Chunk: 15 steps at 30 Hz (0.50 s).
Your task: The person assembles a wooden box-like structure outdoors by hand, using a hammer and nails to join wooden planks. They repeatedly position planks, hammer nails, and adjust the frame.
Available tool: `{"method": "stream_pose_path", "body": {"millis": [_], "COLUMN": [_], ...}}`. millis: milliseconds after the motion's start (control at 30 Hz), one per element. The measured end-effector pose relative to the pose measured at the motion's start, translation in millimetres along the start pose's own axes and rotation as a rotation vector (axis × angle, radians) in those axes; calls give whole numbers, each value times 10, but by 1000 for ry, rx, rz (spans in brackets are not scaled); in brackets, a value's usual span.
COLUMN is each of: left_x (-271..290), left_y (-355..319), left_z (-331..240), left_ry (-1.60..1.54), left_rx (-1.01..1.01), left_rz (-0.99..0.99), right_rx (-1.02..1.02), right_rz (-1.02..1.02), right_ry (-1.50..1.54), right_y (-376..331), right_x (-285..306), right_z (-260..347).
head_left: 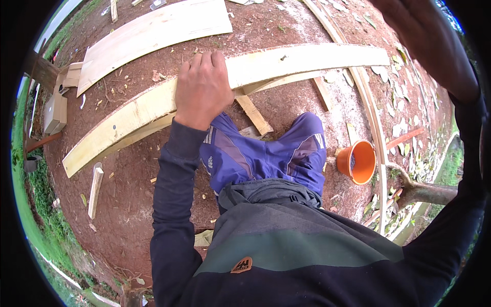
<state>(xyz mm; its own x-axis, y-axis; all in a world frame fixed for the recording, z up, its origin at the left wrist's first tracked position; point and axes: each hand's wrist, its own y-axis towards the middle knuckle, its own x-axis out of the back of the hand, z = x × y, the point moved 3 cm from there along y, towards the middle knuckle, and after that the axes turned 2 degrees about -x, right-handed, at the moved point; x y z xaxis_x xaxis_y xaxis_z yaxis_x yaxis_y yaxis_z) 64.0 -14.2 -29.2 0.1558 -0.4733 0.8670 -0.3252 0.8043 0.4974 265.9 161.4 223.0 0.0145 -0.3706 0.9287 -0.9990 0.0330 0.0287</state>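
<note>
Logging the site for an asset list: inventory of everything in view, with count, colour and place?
Long plank: 1, pale yellow, across the middle
Flat board: 1, pale, upper left
Long timber strips: at least 2, light brown, right
Short wood pieces: several, pale, scattered
Bucket: 1, orange, right of the knees, contents unclear
Boxes: apparently 2, brown, left
Tree trunk: 1 clear, brown, right
Leaves: many, pale and green, mostly right
Ground: reddish-brown, throughout
Grass: green, outer edges
Trousers: 1 pair, purple, centre
Top: 1, dark with green band, bottom
Left hand: 1, bare, gripping the plank
Right hand: 1, bare, raised, upper right, partly cut off
</note>
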Motion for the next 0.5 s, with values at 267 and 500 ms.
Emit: {"method": "stream_pose_path", "body": {"millis": [267,500], "left_x": [41,43], "left_y": [107,114], "left_z": [111,97], "left_ry": [59,-13], "left_rx": [26,53], "left_rz": [57,52], "right_rx": [-313,-229], "right_rz": [1,317], "right_ry": [126,45], "right_y": [-55,-170], "right_x": [25,-345], "right_z": [16,308]}}
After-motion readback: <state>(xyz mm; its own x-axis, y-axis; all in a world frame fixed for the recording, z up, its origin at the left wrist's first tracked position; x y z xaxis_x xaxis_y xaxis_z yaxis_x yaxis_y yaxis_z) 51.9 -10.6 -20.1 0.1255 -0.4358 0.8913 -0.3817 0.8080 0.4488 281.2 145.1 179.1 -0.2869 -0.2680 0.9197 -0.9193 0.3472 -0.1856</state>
